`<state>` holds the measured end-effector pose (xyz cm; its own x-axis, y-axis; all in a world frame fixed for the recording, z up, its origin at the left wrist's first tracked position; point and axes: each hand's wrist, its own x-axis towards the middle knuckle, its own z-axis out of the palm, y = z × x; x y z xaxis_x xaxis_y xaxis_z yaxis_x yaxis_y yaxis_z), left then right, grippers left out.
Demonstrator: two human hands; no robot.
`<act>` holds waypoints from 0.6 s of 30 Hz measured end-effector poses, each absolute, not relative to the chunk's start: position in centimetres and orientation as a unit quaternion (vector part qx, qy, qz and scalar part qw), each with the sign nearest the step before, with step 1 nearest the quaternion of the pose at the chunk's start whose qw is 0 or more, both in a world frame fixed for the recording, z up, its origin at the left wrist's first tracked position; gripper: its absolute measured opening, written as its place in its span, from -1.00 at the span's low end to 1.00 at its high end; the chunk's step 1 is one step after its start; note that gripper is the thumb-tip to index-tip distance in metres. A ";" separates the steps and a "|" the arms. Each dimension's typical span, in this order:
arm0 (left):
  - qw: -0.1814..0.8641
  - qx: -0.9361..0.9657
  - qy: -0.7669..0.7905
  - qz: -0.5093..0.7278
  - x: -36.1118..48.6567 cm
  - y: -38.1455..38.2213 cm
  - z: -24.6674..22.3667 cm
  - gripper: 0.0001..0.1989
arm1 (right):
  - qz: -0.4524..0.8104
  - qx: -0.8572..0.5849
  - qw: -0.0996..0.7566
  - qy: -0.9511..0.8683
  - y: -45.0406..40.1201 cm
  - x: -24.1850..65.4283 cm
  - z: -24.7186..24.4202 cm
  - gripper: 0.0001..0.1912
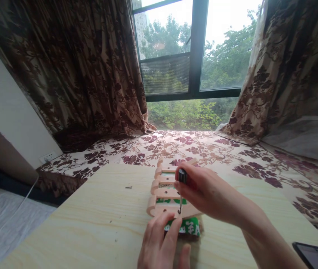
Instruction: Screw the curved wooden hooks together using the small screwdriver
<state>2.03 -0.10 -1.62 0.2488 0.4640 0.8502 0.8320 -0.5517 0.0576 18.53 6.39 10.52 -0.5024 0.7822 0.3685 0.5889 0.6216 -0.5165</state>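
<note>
A screwdriver (182,175) with a dark handle is gripped in my right hand (200,183). It points down, its metal shaft ending at a screw (179,212) in the nearest slat of a pale wooden piece (159,210). Several slats with rounded, curled left ends and dark screws or holes lie in a row going away from me. My left hand (161,239) has its fingers stretched forward, fingertips against the near slat beside the screw, thumb apart. Beneath the slats lies a green packet with white lettering (191,227), partly hidden by my hands.
Small loose screws (129,187) lie on the light wooden tabletop (91,213) to the left. A phone (314,256) rests at the lower right. Beyond the table are a flower-patterned window seat (203,145), curtains (99,74) and a window (195,48).
</note>
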 end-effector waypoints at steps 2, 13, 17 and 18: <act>0.214 -0.762 -0.429 -0.436 3.0 0.5 -2.0 -0.67 | 0.166 -0.400 0.292 -0.853 6.4 18.5 10.5 -0.90; 0.272 -0.730 -0.463 -0.423 4.8 1.6 -2.7 -0.65 | 0.153 -0.396 0.295 -0.856 6.6 18.3 10.3 -0.84; 0.284 -0.725 -0.454 -0.433 4.8 2.0 -3.1 -0.66 | 0.164 -0.396 0.303 -0.851 6.8 18.4 10.1 -0.91; 0.283 -0.724 -0.453 -0.436 4.9 2.1 -3.2 -0.66 | 0.165 -0.395 0.308 -0.850 6.9 18.4 10.1 -0.93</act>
<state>4.86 2.13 -3.22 0.2090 0.4092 0.8882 0.9032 -0.4290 -0.0149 18.36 6.92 10.08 -0.4994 0.7724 0.3923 0.5690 0.6339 -0.5238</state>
